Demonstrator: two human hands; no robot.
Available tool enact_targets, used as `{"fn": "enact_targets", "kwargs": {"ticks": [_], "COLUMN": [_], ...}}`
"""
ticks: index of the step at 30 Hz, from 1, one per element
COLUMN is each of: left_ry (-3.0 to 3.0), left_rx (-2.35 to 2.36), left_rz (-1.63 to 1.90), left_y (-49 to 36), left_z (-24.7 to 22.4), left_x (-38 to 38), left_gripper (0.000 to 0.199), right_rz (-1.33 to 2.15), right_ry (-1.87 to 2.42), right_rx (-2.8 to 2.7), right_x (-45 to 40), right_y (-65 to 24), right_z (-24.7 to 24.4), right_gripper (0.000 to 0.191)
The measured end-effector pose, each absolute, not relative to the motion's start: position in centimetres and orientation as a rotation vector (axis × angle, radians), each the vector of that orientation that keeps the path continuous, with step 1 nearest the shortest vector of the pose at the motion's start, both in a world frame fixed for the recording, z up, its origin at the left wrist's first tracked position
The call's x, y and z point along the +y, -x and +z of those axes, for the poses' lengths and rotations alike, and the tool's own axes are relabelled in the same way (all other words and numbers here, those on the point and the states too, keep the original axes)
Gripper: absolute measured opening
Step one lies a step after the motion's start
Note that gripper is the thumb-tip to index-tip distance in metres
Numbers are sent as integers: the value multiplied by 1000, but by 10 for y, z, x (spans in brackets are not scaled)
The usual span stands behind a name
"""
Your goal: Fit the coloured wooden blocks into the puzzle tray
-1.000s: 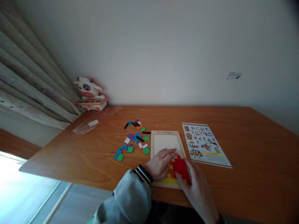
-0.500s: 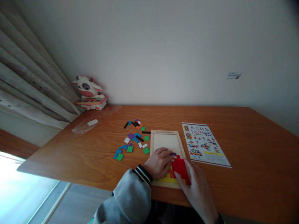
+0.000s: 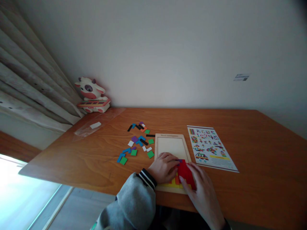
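A wooden puzzle tray (image 3: 157,143) lies at the table's front edge, its lower part filled with red pieces (image 3: 185,172), yellow pieces (image 3: 173,184) and a little orange. My left hand (image 3: 164,166) reaches over the tray from the left, fingers curled and closed at a small purple piece (image 3: 180,161) beside the top of the red area. The palm side of this hand is hidden. On the right, my right hand (image 3: 202,191) rests over the tray's edge, thumb and fingers apart around the red pieces and touching them.
Loose flat pieces in several colours, such as a green square (image 3: 123,160) and a black bar (image 3: 144,142), lie left of the tray. A printed pattern sheet (image 3: 211,148) lies right. Behind are a clear plastic bag (image 3: 82,131) and a cow toy (image 3: 92,95).
My left fingertips and the purple piece have shifted slightly right, against the red area. My right fingers have moved a little left over the red pieces.
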State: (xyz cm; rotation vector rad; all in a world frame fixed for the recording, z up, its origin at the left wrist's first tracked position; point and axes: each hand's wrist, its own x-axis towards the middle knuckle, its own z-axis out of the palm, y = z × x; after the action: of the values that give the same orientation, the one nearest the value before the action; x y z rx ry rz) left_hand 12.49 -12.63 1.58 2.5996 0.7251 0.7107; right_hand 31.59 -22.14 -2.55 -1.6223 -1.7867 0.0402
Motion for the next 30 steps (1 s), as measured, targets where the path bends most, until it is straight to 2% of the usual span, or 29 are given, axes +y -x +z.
{"fn": "enact_targets", "kwargs": {"ticks": [3,9,23,30], "left_ry": [-2588,-2559,-2589,-2587], "left_rx": [718,721,744,729], "left_rz": [720,663,625,631], "left_y": [-119,-94,-90,-90], "left_z": [16,23,20,20], "left_x": [-127,-134,-137,-137], "left_gripper": [35,41,35,40], "right_rz": [25,10,-76,-145], "right_ry": [1635,1611,1577,1586], "right_rx": [-1800,-1867,-1960,-2009], "right_x": [-222,-223,-224,-224], "right_y": [-316,-314,-314,-315], "right_z": [-25,-17,-16,-17], "right_gripper": [51,58,47,51]}}
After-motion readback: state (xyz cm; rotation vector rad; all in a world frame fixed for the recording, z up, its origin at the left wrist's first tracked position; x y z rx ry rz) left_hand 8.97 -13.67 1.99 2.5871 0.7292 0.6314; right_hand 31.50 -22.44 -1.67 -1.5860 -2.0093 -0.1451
